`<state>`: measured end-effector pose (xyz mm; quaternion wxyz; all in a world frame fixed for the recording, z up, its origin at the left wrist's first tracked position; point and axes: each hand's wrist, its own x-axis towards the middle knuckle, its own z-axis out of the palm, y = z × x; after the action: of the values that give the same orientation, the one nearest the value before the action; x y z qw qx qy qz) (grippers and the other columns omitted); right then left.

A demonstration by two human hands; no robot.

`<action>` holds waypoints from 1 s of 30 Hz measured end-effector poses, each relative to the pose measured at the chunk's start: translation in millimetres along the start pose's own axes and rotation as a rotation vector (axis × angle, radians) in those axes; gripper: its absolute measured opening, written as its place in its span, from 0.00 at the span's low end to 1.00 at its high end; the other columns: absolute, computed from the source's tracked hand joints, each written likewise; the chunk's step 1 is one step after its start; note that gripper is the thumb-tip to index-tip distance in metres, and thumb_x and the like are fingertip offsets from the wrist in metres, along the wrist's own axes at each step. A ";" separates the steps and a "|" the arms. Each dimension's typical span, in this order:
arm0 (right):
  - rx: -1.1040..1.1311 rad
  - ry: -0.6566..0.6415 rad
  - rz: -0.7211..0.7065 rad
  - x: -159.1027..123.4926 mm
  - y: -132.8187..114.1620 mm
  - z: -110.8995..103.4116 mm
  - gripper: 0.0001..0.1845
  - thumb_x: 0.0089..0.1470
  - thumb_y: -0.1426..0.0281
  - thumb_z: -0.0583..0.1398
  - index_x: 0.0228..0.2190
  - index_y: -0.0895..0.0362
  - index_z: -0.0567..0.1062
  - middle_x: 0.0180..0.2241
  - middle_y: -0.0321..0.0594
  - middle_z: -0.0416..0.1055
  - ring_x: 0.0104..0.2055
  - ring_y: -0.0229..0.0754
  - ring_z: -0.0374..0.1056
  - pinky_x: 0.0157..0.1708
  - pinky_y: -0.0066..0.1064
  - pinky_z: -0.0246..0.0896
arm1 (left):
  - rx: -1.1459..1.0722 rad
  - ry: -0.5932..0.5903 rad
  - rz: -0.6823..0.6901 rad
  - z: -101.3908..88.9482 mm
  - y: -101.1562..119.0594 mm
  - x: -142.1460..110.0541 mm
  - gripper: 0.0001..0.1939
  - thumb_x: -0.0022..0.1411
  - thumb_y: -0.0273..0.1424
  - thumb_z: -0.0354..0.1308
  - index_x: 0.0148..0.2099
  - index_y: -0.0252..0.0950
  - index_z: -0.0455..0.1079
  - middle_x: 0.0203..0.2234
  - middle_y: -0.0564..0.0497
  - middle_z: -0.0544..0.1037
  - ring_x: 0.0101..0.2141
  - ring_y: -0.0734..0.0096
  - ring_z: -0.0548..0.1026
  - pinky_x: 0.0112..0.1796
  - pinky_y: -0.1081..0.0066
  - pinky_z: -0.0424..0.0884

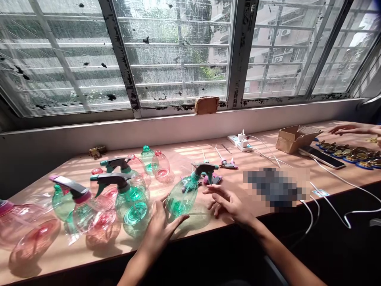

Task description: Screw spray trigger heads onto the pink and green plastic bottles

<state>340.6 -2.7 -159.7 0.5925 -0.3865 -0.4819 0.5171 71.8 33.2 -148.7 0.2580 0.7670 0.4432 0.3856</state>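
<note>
A clear green spray bottle (182, 195) with a green and black trigger head leans to the right. My left hand (160, 222) grips its lower part, with the thumb across the front near the base. Just below the trigger is my right hand (228, 204), its fingers apart and loosely bent, holding nothing. To the left stand another green spray bottle (132, 206) and a pink spray bottle (97, 214). Behind the held bottle lie loose spray heads (212, 179), partly hidden by it.
Bottles without heads (160, 165) stand behind on the left. A spray head (228, 163) lies near a power strip (240, 142) with white cables. On the right are a cardboard box (293, 139), a phone (323, 156), gold-coloured parts (347, 151) and another person's hand (353, 128).
</note>
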 end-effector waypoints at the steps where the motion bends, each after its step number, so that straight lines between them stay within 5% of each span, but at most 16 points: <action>1: -0.060 -0.059 0.004 -1.5 -1.6 0.5 0.25 0.59 0.54 0.69 0.53 0.51 0.79 0.54 0.48 0.79 0.37 0.46 0.80 0.27 0.31 0.73 | 0.042 -0.013 0.007 -0.1 0.2 -0.6 0.30 0.63 0.47 0.67 0.61 0.44 0.62 0.57 0.43 0.75 0.60 0.44 0.73 0.61 0.48 0.70; 7: -0.393 -0.240 -0.059 -7.2 -10.3 2.1 0.25 0.64 0.59 0.66 0.61 0.47 0.76 0.45 0.42 0.84 0.48 0.52 0.80 0.44 0.40 0.75 | 0.241 -0.138 0.050 0.0 2.2 -1.7 0.32 0.66 0.49 0.65 0.64 0.38 0.65 0.63 0.36 0.71 0.66 0.37 0.65 0.65 0.43 0.62; 11: -0.466 -0.332 -0.112 -6.7 -9.4 -0.4 0.30 0.64 0.57 0.67 0.64 0.48 0.73 0.59 0.45 0.78 0.56 0.54 0.77 0.51 0.43 0.75 | 0.300 -0.153 0.067 1.2 -4.7 -1.2 0.34 0.70 0.49 0.61 0.70 0.38 0.60 0.67 0.36 0.68 0.69 0.38 0.61 0.67 0.41 0.61; 16: -0.653 -0.415 -0.258 -4.7 -7.8 -4.8 0.39 0.64 0.56 0.67 0.70 0.49 0.64 0.72 0.47 0.61 0.72 0.54 0.59 0.71 0.49 0.55 | 0.345 -0.058 0.121 6.2 -12.3 -4.2 0.45 0.73 0.46 0.57 0.79 0.41 0.36 0.74 0.33 0.55 0.73 0.37 0.56 0.68 0.37 0.58; 19: -0.798 -0.453 -0.284 -4.0 -9.7 -4.1 0.42 0.65 0.55 0.66 0.72 0.51 0.60 0.74 0.48 0.57 0.76 0.53 0.51 0.74 0.48 0.48 | 0.390 0.101 0.303 9.2 -8.0 -8.3 0.48 0.74 0.39 0.58 0.80 0.40 0.30 0.76 0.31 0.48 0.74 0.38 0.51 0.68 0.38 0.59; 22: -0.918 -0.467 -0.273 -5.5 -11.5 0.7 0.44 0.66 0.52 0.64 0.74 0.55 0.56 0.76 0.50 0.51 0.77 0.55 0.47 0.75 0.50 0.45 | 0.500 0.194 0.592 9.3 -1.3 -13.4 0.47 0.73 0.28 0.60 0.80 0.40 0.34 0.78 0.36 0.43 0.75 0.44 0.49 0.69 0.46 0.58; 25: -1.080 -0.535 -0.336 -9.4 -13.1 7.2 0.35 0.73 0.58 0.57 0.73 0.55 0.56 0.75 0.49 0.55 0.77 0.53 0.47 0.75 0.50 0.44 | 0.599 0.064 0.818 7.2 1.7 -16.8 0.38 0.73 0.22 0.58 0.78 0.39 0.47 0.76 0.41 0.53 0.75 0.50 0.50 0.70 0.55 0.57; 30: -1.194 -0.694 -0.472 -12.7 -14.6 12.7 0.22 0.77 0.66 0.50 0.65 0.55 0.69 0.68 0.45 0.68 0.76 0.46 0.50 0.76 0.47 0.40 | 0.572 -0.127 0.813 6.8 2.3 -14.4 0.29 0.76 0.26 0.53 0.75 0.33 0.54 0.71 0.40 0.66 0.74 0.54 0.57 0.68 0.57 0.65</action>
<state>331.8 -18.2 -144.9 0.1895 -0.3434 -0.9123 0.1176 74.1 19.2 -156.2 -0.1072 0.9397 0.1800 0.2702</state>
